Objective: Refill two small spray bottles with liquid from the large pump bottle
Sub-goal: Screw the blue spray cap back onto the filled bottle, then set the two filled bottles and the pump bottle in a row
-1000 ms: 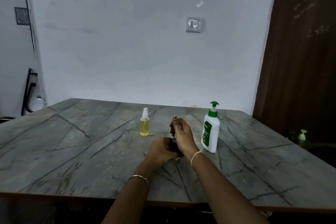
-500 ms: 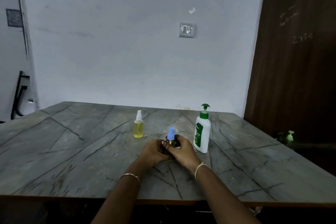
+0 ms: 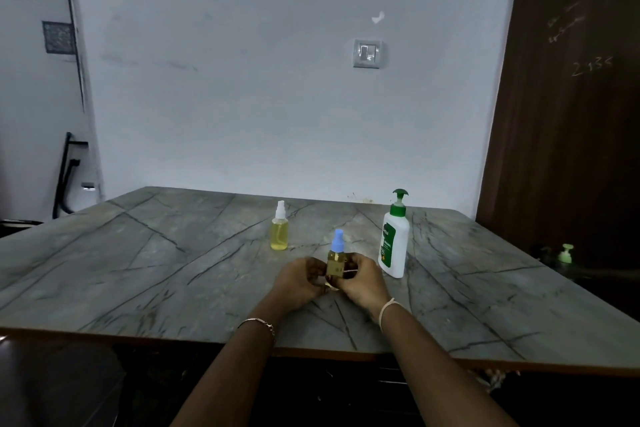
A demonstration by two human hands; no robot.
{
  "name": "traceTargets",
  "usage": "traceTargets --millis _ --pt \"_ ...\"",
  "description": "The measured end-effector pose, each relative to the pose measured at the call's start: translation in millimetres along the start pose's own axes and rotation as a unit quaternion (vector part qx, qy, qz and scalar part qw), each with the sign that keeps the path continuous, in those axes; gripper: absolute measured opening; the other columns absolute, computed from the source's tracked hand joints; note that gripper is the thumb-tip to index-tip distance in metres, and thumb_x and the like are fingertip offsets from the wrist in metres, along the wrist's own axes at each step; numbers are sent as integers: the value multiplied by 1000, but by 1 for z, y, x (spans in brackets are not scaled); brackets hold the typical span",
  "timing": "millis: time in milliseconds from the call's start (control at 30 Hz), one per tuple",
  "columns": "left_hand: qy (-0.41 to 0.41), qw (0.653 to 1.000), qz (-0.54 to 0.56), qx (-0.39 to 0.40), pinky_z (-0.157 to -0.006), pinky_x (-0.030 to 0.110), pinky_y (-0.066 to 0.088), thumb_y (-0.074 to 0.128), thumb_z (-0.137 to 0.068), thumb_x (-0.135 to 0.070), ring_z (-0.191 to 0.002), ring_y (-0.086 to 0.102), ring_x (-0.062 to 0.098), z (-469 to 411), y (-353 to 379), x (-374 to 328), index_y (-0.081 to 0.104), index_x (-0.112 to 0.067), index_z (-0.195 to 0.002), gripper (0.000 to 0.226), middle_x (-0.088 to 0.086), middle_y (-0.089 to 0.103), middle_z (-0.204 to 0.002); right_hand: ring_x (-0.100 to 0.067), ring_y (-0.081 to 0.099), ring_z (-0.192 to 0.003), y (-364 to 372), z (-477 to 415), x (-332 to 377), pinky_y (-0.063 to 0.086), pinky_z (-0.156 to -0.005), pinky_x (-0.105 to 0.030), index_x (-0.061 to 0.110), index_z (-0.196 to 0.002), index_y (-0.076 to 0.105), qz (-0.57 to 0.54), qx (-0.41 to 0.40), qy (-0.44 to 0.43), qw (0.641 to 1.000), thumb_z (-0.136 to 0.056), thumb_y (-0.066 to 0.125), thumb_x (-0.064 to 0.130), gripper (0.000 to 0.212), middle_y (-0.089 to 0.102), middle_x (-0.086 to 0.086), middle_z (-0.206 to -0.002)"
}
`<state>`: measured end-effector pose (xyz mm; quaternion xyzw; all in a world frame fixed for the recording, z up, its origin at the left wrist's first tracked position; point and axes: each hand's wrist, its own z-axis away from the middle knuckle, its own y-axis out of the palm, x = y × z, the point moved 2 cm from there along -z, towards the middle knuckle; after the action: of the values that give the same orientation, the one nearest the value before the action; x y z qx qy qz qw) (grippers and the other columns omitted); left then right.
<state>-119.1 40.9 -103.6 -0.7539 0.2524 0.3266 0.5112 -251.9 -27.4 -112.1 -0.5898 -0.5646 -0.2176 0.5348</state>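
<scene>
change: a second ago the right hand (image 3: 363, 282) was raised above the left hand (image 3: 301, 279) with something small pinched at its fingertips; now it is down level with the left and the blue sprayer cap (image 3: 337, 241) sits on top of the bottle; hands barely shifted over the last half second
held item: blue-capped spray bottle (image 3: 336, 263), upright, yellowish liquid inside, label facing camera; base hidden by the fingers, can't tell if it touches the table (image 3: 138, 270)
left hand: fingers curled round the bottle's left side, gripping it
right hand: fingers curled round the bottle's right side, gripping it; thumb near the label
bottle vs hands: sandwiched between both hands, cap and neck poking up above the fingers
second spray bottle: white-capped spray bottle (image 3: 279, 230), yellow liquid nearly to the shoulder; upright, behind and left of the hands, apart from them
source: large pump bottle (image 3: 394, 243), white with green pump; upright just right of the right hand, not touched
wrists: thin bracelet (image 3: 258, 322) on left; pale band (image 3: 386, 308) on right
background: wall switch (image 3: 367, 53); dark door (image 3: 571, 114) at right; small green pump bottle (image 3: 565, 253) low beside it
</scene>
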Motion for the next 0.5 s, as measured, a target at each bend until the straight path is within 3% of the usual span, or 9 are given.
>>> traceTargets --millis 100,200,333,500 --pt "-4 1000 7 -12 -89 24 53 74 -75 -3 -97 65 13 4 -5 3 64 -11 -111 38 3 68 -108 -13 67 -86 0 2 -2 54 -80 -28 15 -101 64 11 -1 6 1000 -69 83 13 37 70 -2 -96" --pt "-22 999 32 -26 -76 10 50 72 -77 -1 -92 64 11 7 -12 7 64 -8 -109 33 2 68 -103 -13 67 -85 2 2 -1 54 -81 -28 17 -100 62 33 -4 -3 999 -70 82 15 35 71 -2 -97" --pt "-29 998 36 -40 -77 11 47 74 -78 -10 -90 64 9 6 -18 11 65 -14 -107 31 -2 69 -100 -13 66 -85 3 0 2 52 -79 -25 17 -100 61 66 -2 -14 998 -73 80 17 32 70 0 -97" --pt "-45 993 42 -99 -75 14 48 76 -77 -17 -81 64 9 -4 -31 19 66 -20 -92 18 -9 67 -80 -13 65 -84 4 -7 1 51 -78 -27 21 -96 59 75 -15 -26 997 -74 80 21 31 67 5 -92"
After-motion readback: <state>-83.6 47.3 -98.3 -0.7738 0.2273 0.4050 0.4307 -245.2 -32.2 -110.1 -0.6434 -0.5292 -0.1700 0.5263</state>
